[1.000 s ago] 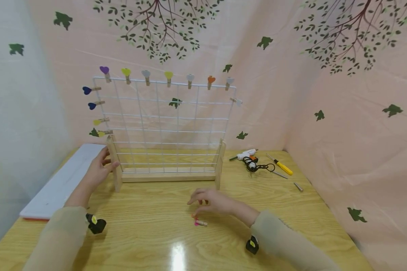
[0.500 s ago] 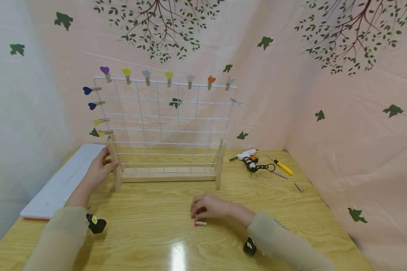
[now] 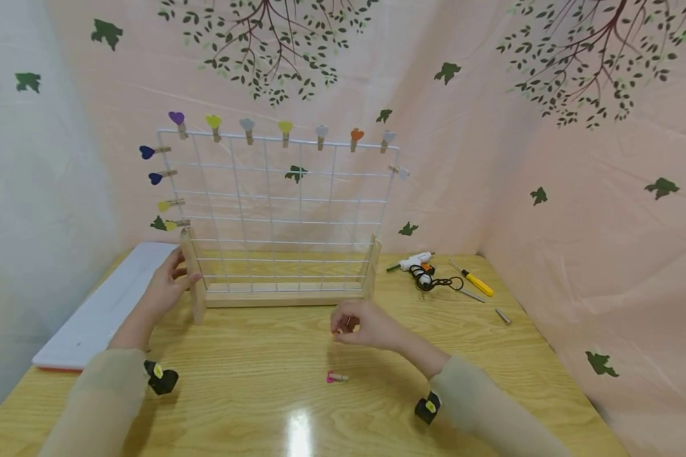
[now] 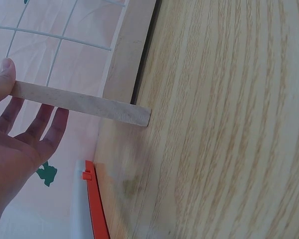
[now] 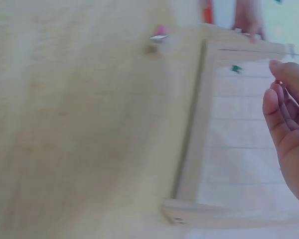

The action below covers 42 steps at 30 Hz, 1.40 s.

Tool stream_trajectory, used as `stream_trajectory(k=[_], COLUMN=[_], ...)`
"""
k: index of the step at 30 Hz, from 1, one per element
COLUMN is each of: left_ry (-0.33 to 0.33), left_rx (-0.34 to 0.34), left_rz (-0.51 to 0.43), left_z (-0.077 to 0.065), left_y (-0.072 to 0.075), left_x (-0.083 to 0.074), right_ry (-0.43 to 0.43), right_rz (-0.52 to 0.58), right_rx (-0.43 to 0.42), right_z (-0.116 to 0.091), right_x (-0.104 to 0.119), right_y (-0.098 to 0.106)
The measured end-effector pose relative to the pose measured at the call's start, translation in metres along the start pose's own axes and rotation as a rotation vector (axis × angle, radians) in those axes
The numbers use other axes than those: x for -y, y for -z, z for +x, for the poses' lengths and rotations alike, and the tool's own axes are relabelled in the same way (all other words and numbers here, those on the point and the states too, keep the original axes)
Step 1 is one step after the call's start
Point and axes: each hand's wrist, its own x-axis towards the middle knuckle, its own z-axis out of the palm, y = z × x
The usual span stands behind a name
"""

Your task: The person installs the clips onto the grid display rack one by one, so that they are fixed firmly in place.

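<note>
My left hand grips the left wooden upright of a stand, thumb on one side and fingers on the other. The stand holds a white wire grid upright, with heart-topped clothespins along its top and side edges. Above the table in front of the stand, my right hand pinches a small clothespin with an orange heart, mostly hidden by the fingers. In the right wrist view the thumb and fingertips of this hand meet. Below it, a clothespin with a pink heart lies on the table.
At the back right lie a white glue gun with a coiled black cord, a yellow-handled screwdriver and a metal bolt. A white board with a red edge lies left of the stand. Patterned cloth hangs behind.
My right hand has come down to the table, picked up the orange-heart clothespin beside the pink one, and lifted it toward the stand. The left hand stays on the upright.
</note>
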Motion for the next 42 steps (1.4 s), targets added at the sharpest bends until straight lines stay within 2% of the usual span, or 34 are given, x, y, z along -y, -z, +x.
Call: stream_trajectory(k=[3,6,9,11,16,24,27,30,33,42], left_ry=[0.008,0.012,0.006,0.000,-0.006,-0.002,-0.005,-0.011,-0.014,-0.014], left_rx=[0.007,0.009,0.007,0.006,0.007,-0.005,-0.006,-0.008,-0.008,-0.003], left_rz=[-0.005,-0.006,-0.002,0.000,0.005,0.012,0.015,0.016,0.016,0.009], left_z=[-0.001,-0.001,-0.001,0.000,0.001,0.001,0.001,0.001,0.001,0.000], left_y=[0.000,0.000,0.000,0.001,0.001,0.001,0.000,0.000,0.000,0.000], left_x=[0.000,0.000,0.001,0.002,0.001,0.000,0.001,0.001,0.002,0.000], right_ry=[-0.021,-0.050,0.012,0.069,0.091,0.066,0.089,0.139,0.188,0.229], right_rz=[0.021,0.109,0.166,0.164,0.132,0.175,0.190,0.185,0.196,0.167], right_rx=[-0.108,-0.234,-0.401,-0.507,-0.737,-1.076,-1.191,-1.265,-1.304,-1.353], right_z=[0.000,0.000,0.000,0.001,0.001,0.014,0.021,0.029,0.038,0.054], right_x=[0.013,0.027,0.043,0.047,0.051,0.047,0.044,0.040,0.035,0.025], right_y=[0.016,0.033,0.051,0.062,0.082,0.102,0.107,0.110,0.113,0.118])
